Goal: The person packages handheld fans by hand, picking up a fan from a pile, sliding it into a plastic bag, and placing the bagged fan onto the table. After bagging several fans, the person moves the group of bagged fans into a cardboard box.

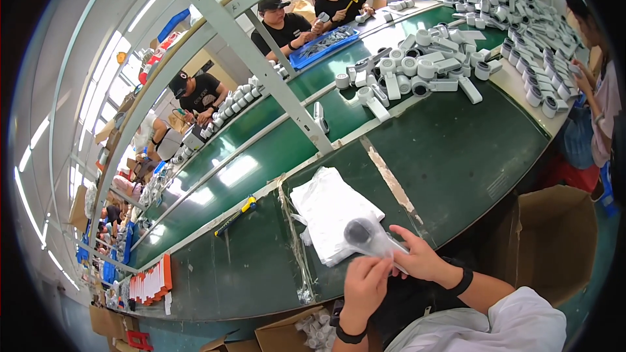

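My left hand [365,281] and my right hand [417,255] together hold a grey handheld part with a round dark head [362,232], wrapped in a clear plastic bag. The hands sit at the near edge of the green work table [450,156]. Just beyond them lies a stack of white plastic bags [329,208]. Both wrists wear black bands.
A heap of grey and white parts [424,65] covers the table's far right. An open cardboard box [554,241] stands at my right, another box with small parts [306,332] below. A yellow-handled tool [236,215] lies left. Several people work along the far side. A white frame post [261,65] crosses the table.
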A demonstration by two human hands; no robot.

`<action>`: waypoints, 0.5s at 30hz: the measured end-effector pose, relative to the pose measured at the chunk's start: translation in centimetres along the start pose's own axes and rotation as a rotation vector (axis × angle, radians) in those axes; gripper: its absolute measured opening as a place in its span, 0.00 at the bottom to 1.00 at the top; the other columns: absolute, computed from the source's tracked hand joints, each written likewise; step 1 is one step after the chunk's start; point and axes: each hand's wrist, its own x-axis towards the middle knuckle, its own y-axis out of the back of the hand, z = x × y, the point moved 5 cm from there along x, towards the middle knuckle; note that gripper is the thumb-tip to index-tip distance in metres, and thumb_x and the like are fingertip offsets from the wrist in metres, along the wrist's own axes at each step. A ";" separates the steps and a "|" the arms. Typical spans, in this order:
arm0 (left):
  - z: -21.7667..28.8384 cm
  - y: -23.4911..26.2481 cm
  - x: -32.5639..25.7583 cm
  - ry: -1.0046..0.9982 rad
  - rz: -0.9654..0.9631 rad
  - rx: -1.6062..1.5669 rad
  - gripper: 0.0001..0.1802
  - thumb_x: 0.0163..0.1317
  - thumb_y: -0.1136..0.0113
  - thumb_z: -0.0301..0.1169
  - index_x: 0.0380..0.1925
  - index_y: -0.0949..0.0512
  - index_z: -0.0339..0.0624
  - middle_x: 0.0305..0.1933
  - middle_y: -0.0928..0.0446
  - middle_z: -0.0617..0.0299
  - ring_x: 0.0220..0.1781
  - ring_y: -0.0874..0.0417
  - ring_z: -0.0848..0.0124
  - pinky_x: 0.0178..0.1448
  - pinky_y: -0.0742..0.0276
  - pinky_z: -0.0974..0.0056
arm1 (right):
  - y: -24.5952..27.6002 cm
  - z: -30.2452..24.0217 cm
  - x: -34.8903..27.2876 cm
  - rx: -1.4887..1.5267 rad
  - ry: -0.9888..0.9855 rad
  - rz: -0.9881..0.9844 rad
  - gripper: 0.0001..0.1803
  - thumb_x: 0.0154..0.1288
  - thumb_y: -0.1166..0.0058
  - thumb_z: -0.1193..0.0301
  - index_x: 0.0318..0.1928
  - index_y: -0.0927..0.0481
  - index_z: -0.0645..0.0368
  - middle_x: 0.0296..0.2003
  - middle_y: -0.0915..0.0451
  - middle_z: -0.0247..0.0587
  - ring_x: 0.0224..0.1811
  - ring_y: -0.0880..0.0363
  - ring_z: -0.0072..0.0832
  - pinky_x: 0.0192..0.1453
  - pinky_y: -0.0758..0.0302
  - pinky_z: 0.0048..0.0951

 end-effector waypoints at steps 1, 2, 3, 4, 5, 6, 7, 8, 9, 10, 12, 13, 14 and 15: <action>0.1 -0.5 -0.3 -0.004 -0.002 -0.003 0.07 0.54 0.33 0.21 0.35 0.18 0.37 0.31 0.23 0.55 0.34 0.22 0.59 0.37 0.25 0.62 | -0.1 0.9 0.3 0.002 0.002 0.005 0.41 0.67 0.46 0.67 0.73 0.52 0.62 0.39 0.18 0.46 0.26 0.20 0.22 0.24 0.23 0.24; 0.0 -1.0 -0.8 0.036 -0.014 -0.102 0.08 0.55 0.34 0.21 0.36 0.18 0.37 0.33 0.22 0.55 0.34 0.21 0.59 0.37 0.25 0.61 | 0.3 1.1 0.6 -0.023 0.153 0.107 0.40 0.67 0.46 0.67 0.73 0.52 0.62 0.41 0.18 0.47 0.29 0.19 0.23 0.29 0.22 0.24; 0.0 -1.4 -1.3 0.076 -0.025 -0.202 0.08 0.55 0.34 0.21 0.37 0.18 0.37 0.34 0.22 0.56 0.35 0.20 0.58 0.38 0.24 0.61 | 0.6 1.2 0.7 -0.047 0.305 0.210 0.40 0.67 0.46 0.68 0.73 0.52 0.62 0.43 0.19 0.49 0.31 0.18 0.24 0.33 0.20 0.25; -0.2 -1.9 -2.0 0.172 -0.033 -0.329 0.07 0.57 0.35 0.22 0.37 0.19 0.36 0.36 0.20 0.54 0.34 0.19 0.59 0.38 0.23 0.62 | 0.5 1.8 1.2 -0.046 0.306 0.212 0.40 0.67 0.46 0.68 0.73 0.52 0.62 0.43 0.19 0.49 0.31 0.18 0.24 0.33 0.20 0.25; -0.2 -2.2 -2.3 0.170 -0.035 -0.329 0.07 0.57 0.35 0.22 0.37 0.19 0.36 0.36 0.20 0.54 0.34 0.19 0.59 0.38 0.23 0.62 | 0.6 1.8 1.5 -0.016 0.404 0.257 0.37 0.68 0.47 0.69 0.72 0.49 0.63 0.44 0.19 0.48 0.35 0.18 0.23 0.37 0.21 0.24; -0.3 -2.5 -2.5 0.185 -0.037 -0.380 0.07 0.57 0.34 0.22 0.36 0.19 0.35 0.36 0.20 0.54 0.34 0.19 0.59 0.37 0.23 0.64 | 0.7 1.6 1.4 0.014 0.503 0.303 0.35 0.69 0.48 0.70 0.71 0.46 0.63 0.45 0.19 0.48 0.39 0.18 0.23 0.42 0.21 0.24; -0.5 -2.6 -2.5 0.203 -0.036 -0.431 0.07 0.57 0.34 0.22 0.36 0.19 0.35 0.36 0.20 0.53 0.33 0.18 0.59 0.36 0.23 0.65 | 0.8 1.2 1.2 0.013 0.503 0.304 0.35 0.69 0.48 0.70 0.71 0.46 0.63 0.45 0.19 0.48 0.39 0.18 0.23 0.42 0.21 0.24; -0.5 -2.4 -2.5 0.203 -0.036 -0.432 0.07 0.57 0.34 0.22 0.36 0.19 0.35 0.36 0.20 0.53 0.33 0.18 0.59 0.36 0.23 0.65 | 0.6 0.9 1.2 0.030 0.403 0.211 0.32 0.69 0.48 0.70 0.70 0.43 0.62 0.45 0.19 0.46 0.41 0.19 0.23 0.45 0.23 0.24; -0.4 -1.9 -2.5 0.190 -0.036 -0.460 0.07 0.58 0.35 0.21 0.37 0.19 0.34 0.36 0.20 0.54 0.33 0.18 0.62 0.37 0.23 0.65 | 0.3 0.7 1.1 0.046 0.302 0.118 0.30 0.70 0.49 0.70 0.69 0.40 0.62 0.44 0.19 0.45 0.44 0.20 0.22 0.48 0.24 0.24; -0.3 -1.6 -2.4 0.177 -0.036 -0.488 0.07 0.59 0.36 0.21 0.38 0.20 0.34 0.36 0.19 0.55 0.33 0.18 0.64 0.37 0.23 0.66 | 0.3 0.2 0.8 0.046 0.302 0.119 0.30 0.70 0.49 0.70 0.69 0.40 0.62 0.44 0.19 0.45 0.44 0.20 0.22 0.48 0.24 0.24; -1.3 -1.4 -2.9 0.315 0.075 -0.679 0.07 0.61 0.39 0.21 0.40 0.20 0.33 0.37 0.19 0.55 0.34 0.17 0.65 0.39 0.22 0.66 | 0.0 -0.3 0.7 0.065 0.283 0.129 0.24 0.71 0.50 0.70 0.65 0.35 0.61 0.43 0.18 0.44 0.43 0.21 0.21 0.47 0.24 0.24; -2.2 -1.3 -3.6 0.454 0.190 -0.866 0.07 0.63 0.41 0.22 0.41 0.21 0.33 0.37 0.18 0.55 0.35 0.17 0.66 0.41 0.21 0.65 | -0.2 -0.3 0.7 0.065 0.283 0.126 0.24 0.71 0.50 0.70 0.65 0.35 0.61 0.43 0.18 0.44 0.43 0.21 0.21 0.47 0.24 0.24; -3.6 -1.1 -4.5 0.518 0.276 -0.745 0.15 0.68 0.47 0.24 0.53 0.27 0.34 0.46 0.20 0.54 0.41 0.17 0.67 0.46 0.20 0.65 | -0.3 -0.3 0.8 0.074 0.281 0.135 0.23 0.72 0.50 0.70 0.64 0.34 0.61 0.43 0.19 0.44 0.43 0.20 0.22 0.47 0.24 0.25; -4.0 -1.7 -4.7 0.519 0.279 -0.742 0.15 0.68 0.47 0.24 0.53 0.27 0.34 0.46 0.20 0.54 0.41 0.17 0.67 0.46 0.20 0.65 | -0.5 -0.2 0.9 0.082 0.279 0.144 0.22 0.72 0.51 0.70 0.63 0.34 0.61 0.42 0.19 0.45 0.44 0.20 0.23 0.48 0.24 0.26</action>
